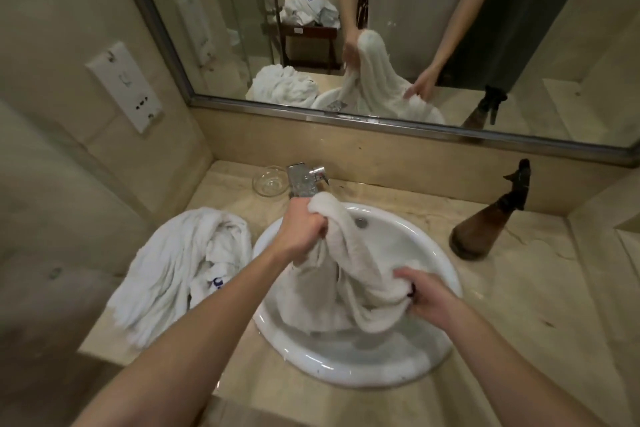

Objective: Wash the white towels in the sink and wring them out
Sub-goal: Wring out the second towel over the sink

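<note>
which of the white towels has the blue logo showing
The towel heaped on the counter left of the sink; blue print shows in its folds. The towel over the sink, gripped by both hands, shows none.

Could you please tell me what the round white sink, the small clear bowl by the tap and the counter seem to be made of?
The round white sink looks like glazed ceramic: smooth, glossy, with soft highlights. The small clear bowl seems to be glass, see-through with bright rim glints, though clear plastic is possible. The beige counter looks like polished marble or similar stone, going by its veining and sheen.
</note>
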Motion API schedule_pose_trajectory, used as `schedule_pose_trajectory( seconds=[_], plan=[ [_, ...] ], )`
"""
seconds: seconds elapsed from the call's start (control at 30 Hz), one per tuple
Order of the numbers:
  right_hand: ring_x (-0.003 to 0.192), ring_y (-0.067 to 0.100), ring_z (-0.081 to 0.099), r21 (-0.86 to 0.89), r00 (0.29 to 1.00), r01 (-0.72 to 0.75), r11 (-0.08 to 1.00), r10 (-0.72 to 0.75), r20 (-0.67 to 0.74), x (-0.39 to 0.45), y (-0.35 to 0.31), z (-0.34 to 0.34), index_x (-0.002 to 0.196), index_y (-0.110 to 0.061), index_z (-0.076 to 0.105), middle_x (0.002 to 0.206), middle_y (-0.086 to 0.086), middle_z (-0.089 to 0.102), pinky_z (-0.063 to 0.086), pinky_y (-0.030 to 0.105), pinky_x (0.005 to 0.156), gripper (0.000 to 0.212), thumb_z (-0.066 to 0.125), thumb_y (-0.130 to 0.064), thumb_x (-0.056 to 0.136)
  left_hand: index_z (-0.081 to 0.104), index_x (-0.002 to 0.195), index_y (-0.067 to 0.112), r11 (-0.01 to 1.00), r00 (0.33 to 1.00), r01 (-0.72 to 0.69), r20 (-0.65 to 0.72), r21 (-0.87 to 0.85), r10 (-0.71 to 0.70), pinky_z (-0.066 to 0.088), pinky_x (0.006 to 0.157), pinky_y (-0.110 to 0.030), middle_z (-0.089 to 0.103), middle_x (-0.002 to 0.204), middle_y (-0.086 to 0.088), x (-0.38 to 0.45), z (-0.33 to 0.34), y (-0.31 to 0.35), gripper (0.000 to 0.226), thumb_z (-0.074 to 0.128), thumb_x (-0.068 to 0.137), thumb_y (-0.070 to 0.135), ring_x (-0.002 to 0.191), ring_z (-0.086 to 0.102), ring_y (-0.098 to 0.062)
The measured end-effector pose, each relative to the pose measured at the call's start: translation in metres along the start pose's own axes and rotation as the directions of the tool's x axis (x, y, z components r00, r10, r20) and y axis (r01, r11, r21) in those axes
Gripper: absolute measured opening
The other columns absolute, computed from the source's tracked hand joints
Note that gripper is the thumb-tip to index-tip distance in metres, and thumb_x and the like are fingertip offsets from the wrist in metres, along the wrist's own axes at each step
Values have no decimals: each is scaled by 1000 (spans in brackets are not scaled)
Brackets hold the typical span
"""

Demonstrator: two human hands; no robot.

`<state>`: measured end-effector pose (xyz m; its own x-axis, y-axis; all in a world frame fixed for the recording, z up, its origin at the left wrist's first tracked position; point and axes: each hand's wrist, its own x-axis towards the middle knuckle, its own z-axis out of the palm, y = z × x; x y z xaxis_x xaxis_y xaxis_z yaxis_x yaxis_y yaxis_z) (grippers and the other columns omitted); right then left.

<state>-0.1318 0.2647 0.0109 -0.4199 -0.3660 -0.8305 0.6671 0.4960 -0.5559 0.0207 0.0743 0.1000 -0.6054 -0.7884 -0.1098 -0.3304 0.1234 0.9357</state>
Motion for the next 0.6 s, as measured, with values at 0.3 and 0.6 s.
schedule_pose_trajectory(
  seconds=[0.3,0.6],
  plan=[
    [147,20,26,-636,727,673,378,-496,475,-41,-20,66,153,-39,21,158,-8,30,23,45,120,115,88,-56,61,57,56,9,892,966,-94,258,441,-26,37,43,-33,52,53,1,-8,-8,31,14,64,51,20,49,44,-18],
    [75,11,65,-628,518,752,201,-768,375,-57,-45,77,90,-19,72,79,-6,72,54,36,69,44,80,-51,61,56,100,17,945,854,-63,507,322,-115,43,62,-12,62,89,8,-4,-41,23,36,78,74,27,80,59,-9]
  ],
)
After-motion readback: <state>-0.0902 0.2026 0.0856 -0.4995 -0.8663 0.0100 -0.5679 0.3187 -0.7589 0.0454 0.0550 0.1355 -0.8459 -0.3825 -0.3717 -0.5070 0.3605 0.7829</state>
